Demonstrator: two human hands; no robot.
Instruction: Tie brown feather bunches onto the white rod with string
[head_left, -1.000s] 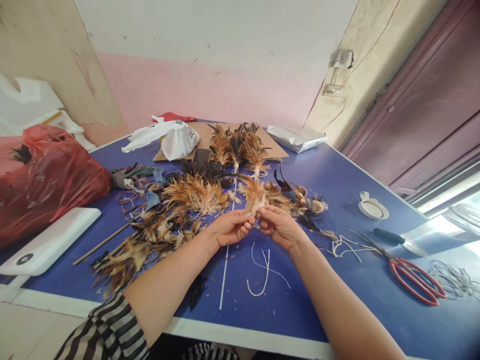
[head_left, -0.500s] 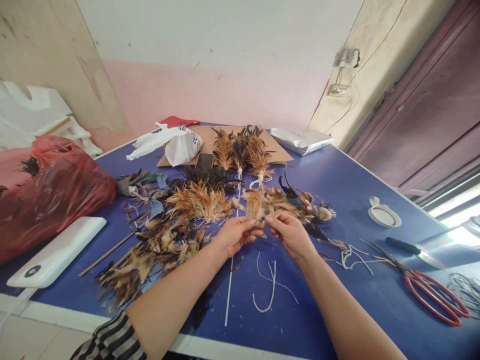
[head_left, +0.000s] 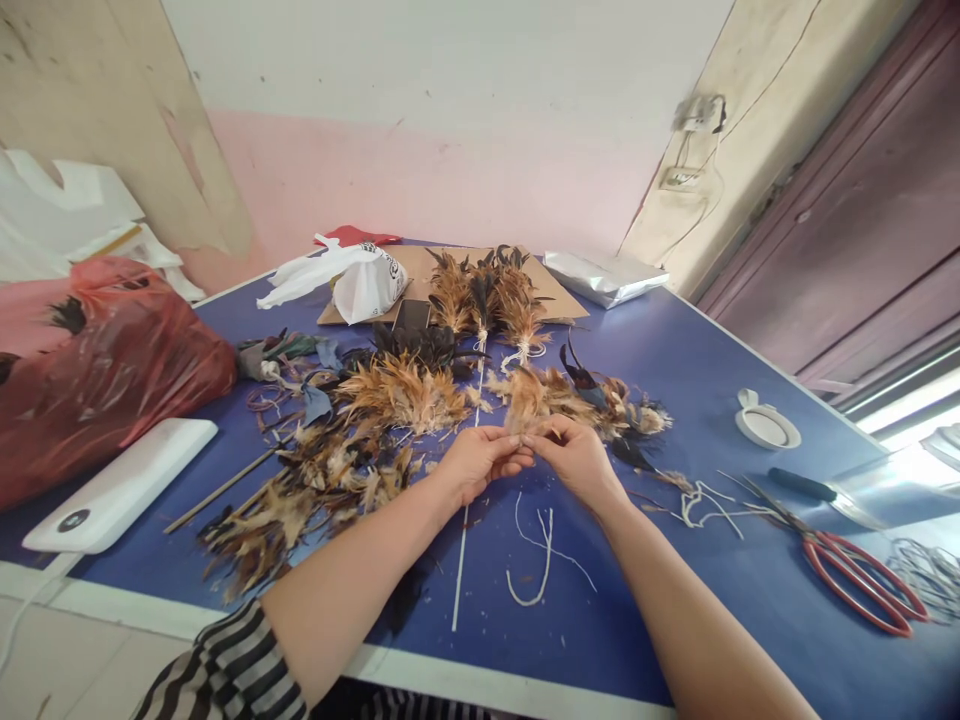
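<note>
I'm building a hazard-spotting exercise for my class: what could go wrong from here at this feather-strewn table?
The tuft of feathers could slip or shed, since the left hand and right hand seem only to pinch its base. The left forearm might brush the feather pile beside it and scatter pieces. A careless sideways reach could meet the bare-bladed scissors on the right.

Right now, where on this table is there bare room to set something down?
The blue tabletop has a broad bare patch between the silver packet and the white ring. A second lies between the right forearm and the red-handled scissors. Left of the left hand it is crowded: feathers, the red bag, the white device.
</note>
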